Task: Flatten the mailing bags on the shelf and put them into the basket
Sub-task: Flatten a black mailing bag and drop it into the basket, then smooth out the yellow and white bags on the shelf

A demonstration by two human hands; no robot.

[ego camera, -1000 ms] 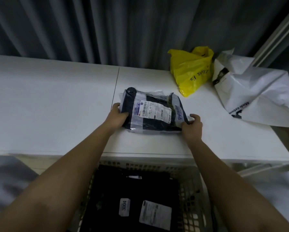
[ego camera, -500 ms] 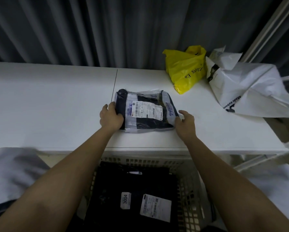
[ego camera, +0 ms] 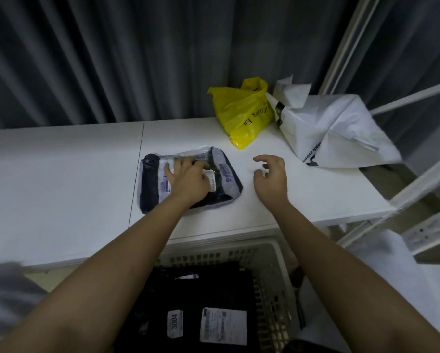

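A clear mailing bag [ego camera: 150,184] with dark contents and a white label lies on the white shelf [ego camera: 61,179]. My left hand [ego camera: 188,178] rests palm down on top of it, fingers spread over the label. My right hand [ego camera: 271,179] hovers just right of the bag, fingers loosely curled, holding nothing. At the back of the shelf stand a crumpled yellow bag [ego camera: 243,114] and a large crumpled white mailing bag [ego camera: 333,131]. Below the shelf's front edge is a perforated white basket [ego camera: 277,276] holding a black mailing bag [ego camera: 214,296] with white labels.
Grey curtains hang behind the shelf. A white metal shelf frame [ego camera: 417,189] with slanted bars stands on the right. A grey cloth [ego camera: 7,294] shows at the lower left.
My left hand moved from the bag's left edge onto its top. My right hand let go of the bag's right edge and lifted away to the right.
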